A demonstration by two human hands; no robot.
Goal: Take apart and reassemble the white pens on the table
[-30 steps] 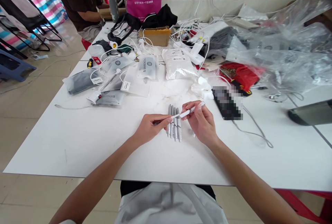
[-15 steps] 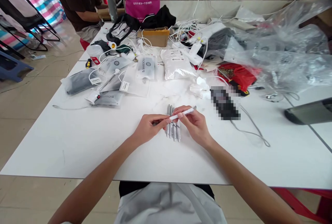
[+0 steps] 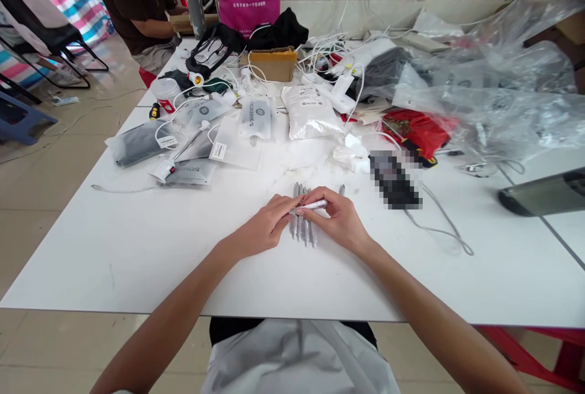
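Observation:
A white pen (image 3: pixel 316 204) with a greyish left end is held level between my two hands above the table. My left hand (image 3: pixel 260 223) is closed, its thumb and fingers pinching the pen's left end. Wrapped round the other end, my right hand (image 3: pixel 340 220) grips the pen with thumb and fingers. Just below lie several silver-and-white pens (image 3: pixel 307 237) side by side, partly covered by my fingers. A small grey tip (image 3: pixel 342 190) shows behind my right hand; the rest of that item is hidden.
The white table (image 3: pixel 159 260) holds bagged items (image 3: pixel 144 141), a white packet (image 3: pixel 311 114), tangled white cables (image 3: pixel 320 53) and a red bag (image 3: pixel 418 132) at the back. A dark cylinder (image 3: pixel 543 193) lies at the right. Another person (image 3: pixel 132 10) sits at the far left.
The pen has shifted left and its right end is now deeper in my right hand. My left fingers have moved over its left end, and my right hand has come slightly left.

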